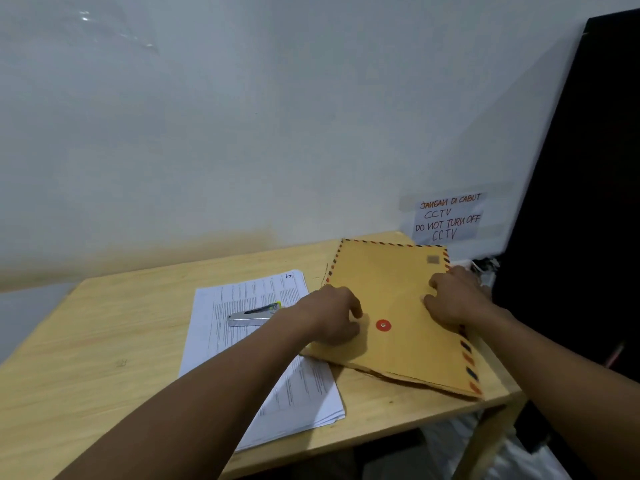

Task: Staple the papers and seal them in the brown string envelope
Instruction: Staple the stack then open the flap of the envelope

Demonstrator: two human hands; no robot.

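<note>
Head view | left hand point(334, 315) and right hand point(453, 296) are pressed flat, apart, on the brown envelope point(398, 289), probably to steady it | papers point(242, 296) are left alongside, pinned by the stapler point(252, 315), so stapling looks undone tbh

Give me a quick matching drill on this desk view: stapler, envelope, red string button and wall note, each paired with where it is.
Things:
1. stapler
2. envelope
3. red string button
4. wall note

Places:
A. under both hands
B. on the paper stack
C. taped behind the desk
D. on the envelope, between the hands

Pairs: 1-B, 2-A, 3-D, 4-C
</note>
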